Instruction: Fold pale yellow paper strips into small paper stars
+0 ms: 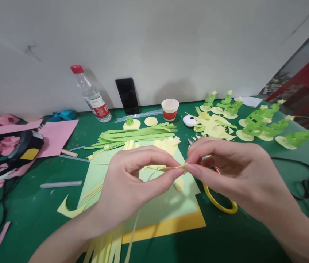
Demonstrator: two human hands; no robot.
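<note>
Nearest, loose yellow paper strips point(107, 244) lie on the green desk point(242, 237). Just beyond, above a pale green sheet point(170, 204), the left hand point(140, 179) and right hand point(233, 179) meet, thumb and fingers of each pinching a narrow pale yellow paper piece point(173, 168). Yellow-handled scissors point(221, 206) lie partly hidden beneath the right hand. Farther back are green strips point(135, 135), a red-banded paper cup point(170, 109), a smartphone point(127, 95), and a red-capped water bottle point(95, 98), its red-and-white label point(98, 106) too small to read.
</note>
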